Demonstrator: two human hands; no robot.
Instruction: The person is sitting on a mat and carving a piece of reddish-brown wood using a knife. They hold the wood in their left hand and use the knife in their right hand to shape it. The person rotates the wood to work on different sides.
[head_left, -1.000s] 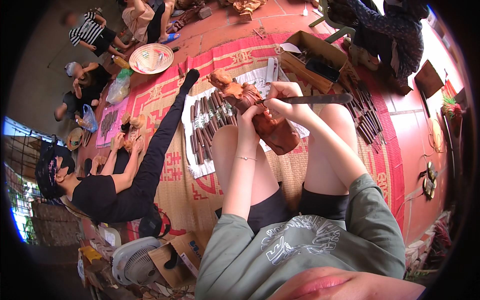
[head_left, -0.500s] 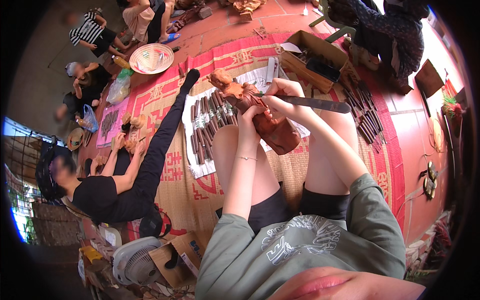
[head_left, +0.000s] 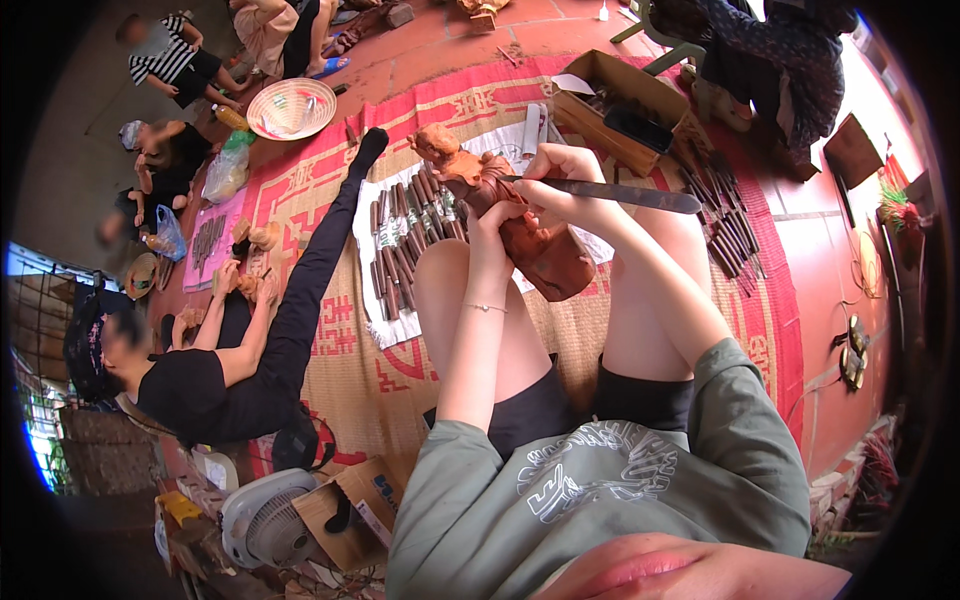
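Observation:
A reddish-brown carved wooden figurine lies tilted above my knees, its rounded head end pointing up and to the left. My left hand is wrapped round its middle from the near side. In my right hand is a long, flat, dark carving knife. Its narrow end meets the figurine's folded upper part, while the wide end sticks out to the right past my wrist. The fingers of my right hand pinch the knife close to the wood and partly hide the contact point.
Rows of chisels lie on a white cloth beyond my left knee. More tools are spread at the right, below a cardboard box. A person in black sits at the left, handling another carving. A fan stands lower left.
The whole view has shifted slightly. My hands still hold the figurine and knife in nearly the same pose, with the knife's narrow end at the folded upper part.

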